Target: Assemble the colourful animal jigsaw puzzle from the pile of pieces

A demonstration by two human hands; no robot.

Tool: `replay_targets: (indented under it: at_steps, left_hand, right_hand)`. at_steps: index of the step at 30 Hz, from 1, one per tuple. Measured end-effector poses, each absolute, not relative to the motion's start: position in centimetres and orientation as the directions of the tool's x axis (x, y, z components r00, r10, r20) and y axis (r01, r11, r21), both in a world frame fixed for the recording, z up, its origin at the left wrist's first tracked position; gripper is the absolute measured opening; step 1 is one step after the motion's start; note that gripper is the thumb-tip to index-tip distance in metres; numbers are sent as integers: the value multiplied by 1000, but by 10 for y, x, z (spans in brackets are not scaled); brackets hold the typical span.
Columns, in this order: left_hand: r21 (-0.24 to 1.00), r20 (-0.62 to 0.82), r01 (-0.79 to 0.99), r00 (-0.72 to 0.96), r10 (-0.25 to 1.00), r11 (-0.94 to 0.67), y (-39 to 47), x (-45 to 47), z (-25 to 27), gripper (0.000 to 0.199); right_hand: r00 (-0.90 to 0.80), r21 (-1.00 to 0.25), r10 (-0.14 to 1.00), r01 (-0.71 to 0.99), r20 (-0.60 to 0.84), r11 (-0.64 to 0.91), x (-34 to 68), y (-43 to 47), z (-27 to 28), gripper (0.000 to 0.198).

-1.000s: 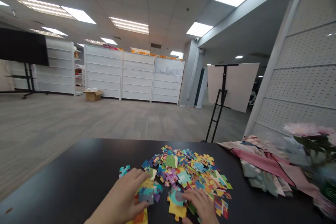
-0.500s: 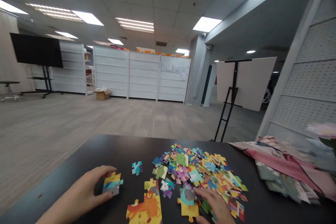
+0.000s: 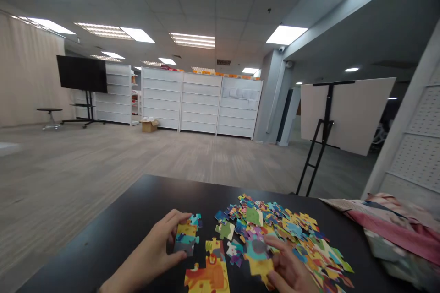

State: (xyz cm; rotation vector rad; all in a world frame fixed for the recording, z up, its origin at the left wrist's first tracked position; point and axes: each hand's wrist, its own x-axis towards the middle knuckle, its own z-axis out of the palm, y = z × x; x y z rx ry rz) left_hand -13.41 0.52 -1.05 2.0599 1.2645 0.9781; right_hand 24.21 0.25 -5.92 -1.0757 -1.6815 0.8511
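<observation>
The left hand (image 3: pixel 177 236) pinches the grey-bottomed jigsaw section (image 3: pixel 186 240), the right hand (image 3: pixel 275 261) the yellow-bottomed piece (image 3: pixel 258 263); light edge grips should prevent bending.

A black screen (image 3: pixel 81 74) stands near a stool (image 3: pixel 50 110); a box (image 3: pixel 149 126) fronts white shelves (image 3: pixel 200 103).

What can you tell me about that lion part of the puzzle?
The lion section shows an orange lion on yellow and looks like printed card. Pieces seem joined into a stepped shape, taller on the right, with a knob atop the lower left step. It lies flat on the black table, between the left hand and the right hand, neither touching it. The picture's bottom edge cuts it off; finer details are too small to tell.
</observation>
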Motion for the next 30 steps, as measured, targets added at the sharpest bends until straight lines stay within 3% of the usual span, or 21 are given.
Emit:
replay_targets:
  at_steps: [4, 10, 15, 19, 24, 30]
  left_hand:
    - [879, 293, 290, 297, 909, -378, 18, -128, -28, 54]
    - [953, 288, 42, 189, 939, -300, 37, -150, -49, 62]
    - [967, 253, 33, 12, 967, -253, 43, -151, -55, 61]
    - [985, 173, -11, 25, 985, -173, 45, -121, -51, 67]
    - [965, 260, 53, -24, 965, -258, 46, -94, -46, 56]
    - [970, 209, -122, -14, 978, -209, 43, -89, -45, 74]
  right_hand:
    - [-372, -880, 884, 267, 283, 394, 173, 34, -27, 54]
    - [-512, -957, 837, 86, 195, 275, 102, 87, -19, 33]
    - [-553, -962, 815, 83, 173, 261, 96, 78, -31, 35]
    - [-577, -967, 797, 46, 179, 250, 97, 67, -34, 39]
    - [-482, -959, 850, 64, 214, 278, 94, 70, -40, 46]
    - [-443, -956, 868, 76, 224, 285, 97, 68, -42, 49]
